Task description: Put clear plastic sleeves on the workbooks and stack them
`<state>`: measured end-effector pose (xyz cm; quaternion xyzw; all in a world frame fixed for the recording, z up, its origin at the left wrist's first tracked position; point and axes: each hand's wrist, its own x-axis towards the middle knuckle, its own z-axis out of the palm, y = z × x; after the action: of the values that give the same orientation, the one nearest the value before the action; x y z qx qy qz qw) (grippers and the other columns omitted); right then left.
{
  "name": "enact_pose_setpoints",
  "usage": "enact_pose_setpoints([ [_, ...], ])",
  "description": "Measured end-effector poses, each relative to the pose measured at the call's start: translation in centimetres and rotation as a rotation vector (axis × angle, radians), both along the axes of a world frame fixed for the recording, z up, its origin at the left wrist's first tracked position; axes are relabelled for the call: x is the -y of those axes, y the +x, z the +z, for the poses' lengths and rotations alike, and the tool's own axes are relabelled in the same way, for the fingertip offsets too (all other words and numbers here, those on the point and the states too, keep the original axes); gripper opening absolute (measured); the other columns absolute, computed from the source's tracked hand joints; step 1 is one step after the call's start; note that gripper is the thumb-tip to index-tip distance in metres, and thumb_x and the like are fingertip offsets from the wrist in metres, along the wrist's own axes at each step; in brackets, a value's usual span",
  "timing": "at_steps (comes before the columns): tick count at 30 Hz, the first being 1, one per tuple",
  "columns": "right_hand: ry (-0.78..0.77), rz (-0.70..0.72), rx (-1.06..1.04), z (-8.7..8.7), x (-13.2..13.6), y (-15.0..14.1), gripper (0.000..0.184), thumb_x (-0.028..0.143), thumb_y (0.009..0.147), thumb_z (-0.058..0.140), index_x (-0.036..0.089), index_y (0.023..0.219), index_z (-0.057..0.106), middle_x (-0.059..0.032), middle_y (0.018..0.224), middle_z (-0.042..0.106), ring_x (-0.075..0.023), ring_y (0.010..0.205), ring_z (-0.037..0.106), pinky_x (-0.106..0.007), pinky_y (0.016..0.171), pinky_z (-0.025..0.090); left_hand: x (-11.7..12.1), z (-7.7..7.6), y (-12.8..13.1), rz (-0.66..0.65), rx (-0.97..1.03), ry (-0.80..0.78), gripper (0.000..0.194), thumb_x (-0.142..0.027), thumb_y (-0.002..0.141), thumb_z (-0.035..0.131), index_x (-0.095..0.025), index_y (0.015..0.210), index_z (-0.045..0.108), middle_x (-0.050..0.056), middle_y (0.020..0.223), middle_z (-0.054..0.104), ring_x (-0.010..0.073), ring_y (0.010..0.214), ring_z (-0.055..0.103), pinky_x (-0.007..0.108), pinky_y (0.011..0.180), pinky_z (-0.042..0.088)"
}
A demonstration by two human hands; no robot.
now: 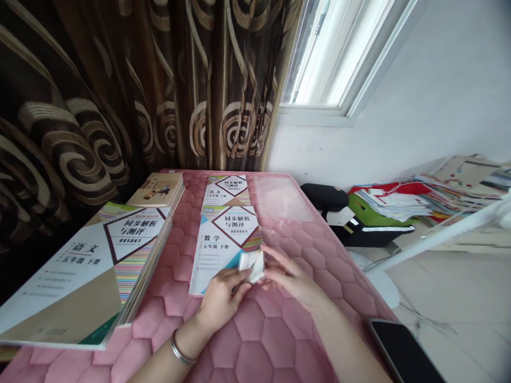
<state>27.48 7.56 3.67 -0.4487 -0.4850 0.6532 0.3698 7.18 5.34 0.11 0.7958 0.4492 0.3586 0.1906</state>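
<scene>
Both hands meet over the lower right corner of a light blue workbook (223, 250) lying on a pink quilted surface (255, 330). My left hand (221, 298), a silver bracelet on its wrist, pinches a small folded white piece (252, 264) of paper or plastic. My right hand (289, 276) touches the same white piece from the right, fingers closed on its edge. A second workbook (227, 191) lies just beyond the blue one, partly under it.
A stack of workbooks (91, 266) sits at the left, a smaller book pile (159, 190) behind it. A clear plastic sleeve (281, 198) lies at the far right of the surface. A dark phone (403, 351) rests at the near right edge. Patterned curtain, window, cluttered papers beyond.
</scene>
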Motion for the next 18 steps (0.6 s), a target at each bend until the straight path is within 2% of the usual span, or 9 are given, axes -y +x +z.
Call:
enact_pose_setpoints([
  [6, 0.007, 0.019, 0.004, 0.3, 0.1, -0.2, 0.078, 0.037, 0.069, 0.073, 0.026, 0.138, 0.038, -0.0030, 0.099, 0.069, -0.0172, 0.079, 0.066, -0.034, 0.072, 0.055, -0.4, -0.2, -0.1, 0.029, 0.109, -0.070, 0.027, -0.031, 0.090, 0.052, -0.024, 0.111, 0.067, 0.005, 0.102, 0.072, 0.0173, 0.093, 0.067, 0.031, 0.085, 0.054],
  [11, 0.024, -0.004, 0.020, 0.5, 0.3, -0.6, 0.076, 0.037, 0.069, 0.072, 0.026, 0.137, 0.039, -0.0038, 0.099, 0.069, -0.0177, 0.078, 0.067, -0.035, 0.071, 0.055, -0.2, 0.0, 0.0, 0.031, 0.144, -0.087, 0.029, -0.037, 0.085, 0.059, -0.023, 0.110, 0.068, 0.006, 0.100, 0.073, 0.0185, 0.092, 0.067, 0.032, 0.083, 0.054],
  [18, 0.037, -0.042, 0.059, 0.7, 0.6, -1.1, 0.069, 0.037, 0.069, 0.070, 0.027, 0.133, 0.044, -0.0045, 0.100, 0.068, -0.0180, 0.073, 0.068, -0.036, 0.071, 0.056, -0.6, 0.0, -0.2, -0.012, 0.287, -0.165, 0.026, -0.031, 0.089, 0.052, -0.024, 0.108, 0.068, 0.004, 0.101, 0.073, 0.0169, 0.091, 0.067, 0.030, 0.082, 0.052],
])
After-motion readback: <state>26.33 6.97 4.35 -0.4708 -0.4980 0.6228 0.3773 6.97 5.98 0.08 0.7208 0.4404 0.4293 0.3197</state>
